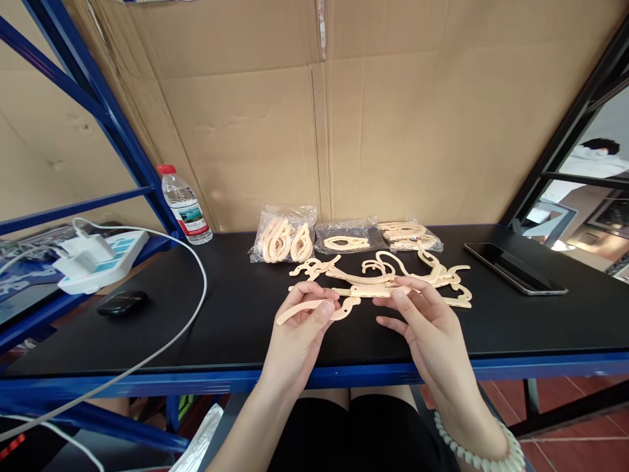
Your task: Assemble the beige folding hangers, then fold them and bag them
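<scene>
My left hand pinches a curved beige plastic hanger arm between thumb and fingers. The arm's rounded end, which has a small hole, sits close to the left end of a flat beige hanger piece. I cannot tell whether the two are joined. My right hand grips that flat piece near its right end with thumb and forefinger, the lower fingers apart. Just beyond both hands lies a loose heap of beige hanger parts, some with hooks. The hands partly cover it.
Behind the heap are a clear bag of hanger parts, a flatter bag and a third bag. A phone lies right. Left are a bottle, a black case, a power strip and a white cable.
</scene>
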Demonstrator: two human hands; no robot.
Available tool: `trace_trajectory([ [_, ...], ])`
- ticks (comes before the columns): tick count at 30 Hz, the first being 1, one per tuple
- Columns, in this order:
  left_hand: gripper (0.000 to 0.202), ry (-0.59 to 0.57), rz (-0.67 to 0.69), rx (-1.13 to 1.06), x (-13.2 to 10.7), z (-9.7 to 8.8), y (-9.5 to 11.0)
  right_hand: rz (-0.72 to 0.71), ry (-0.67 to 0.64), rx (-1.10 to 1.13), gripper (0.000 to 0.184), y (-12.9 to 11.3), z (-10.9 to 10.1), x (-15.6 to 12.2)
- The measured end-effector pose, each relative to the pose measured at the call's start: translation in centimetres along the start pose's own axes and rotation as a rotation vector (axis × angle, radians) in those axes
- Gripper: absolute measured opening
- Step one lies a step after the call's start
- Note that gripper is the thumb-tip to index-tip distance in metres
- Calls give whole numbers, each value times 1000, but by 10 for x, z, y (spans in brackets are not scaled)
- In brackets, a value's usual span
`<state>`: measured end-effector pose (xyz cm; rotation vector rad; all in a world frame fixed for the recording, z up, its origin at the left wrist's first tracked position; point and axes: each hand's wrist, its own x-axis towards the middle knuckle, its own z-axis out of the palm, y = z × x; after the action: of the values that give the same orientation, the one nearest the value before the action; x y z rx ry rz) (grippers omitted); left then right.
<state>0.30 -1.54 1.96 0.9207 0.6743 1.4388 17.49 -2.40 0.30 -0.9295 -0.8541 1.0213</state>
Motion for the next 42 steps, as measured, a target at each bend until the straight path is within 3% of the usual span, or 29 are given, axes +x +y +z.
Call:
trace_trajectory([
  [5, 25, -12, -6, 52, 0, 0, 5, 52, 5, 141, 26, 3, 8, 3],
  [12, 23, 124, 12, 21, 2, -6, 2, 90, 134, 331, 46, 7, 15, 3],
  [16, 23, 123, -13, 39, -2, -3, 2, 107, 140, 360, 44, 7, 15, 1],
  [27, 23, 67, 123, 109, 1, -1, -2, 51, -107, 320, 12, 15, 9, 0],
  [35, 14, 89, 129, 141, -7, -6, -8, -119, -242, 353, 8, 16, 16, -4],
  [42, 7, 92, 159, 150, -19, -8, 3, -193, -425, 335, 11, 8, 27, -10],
])
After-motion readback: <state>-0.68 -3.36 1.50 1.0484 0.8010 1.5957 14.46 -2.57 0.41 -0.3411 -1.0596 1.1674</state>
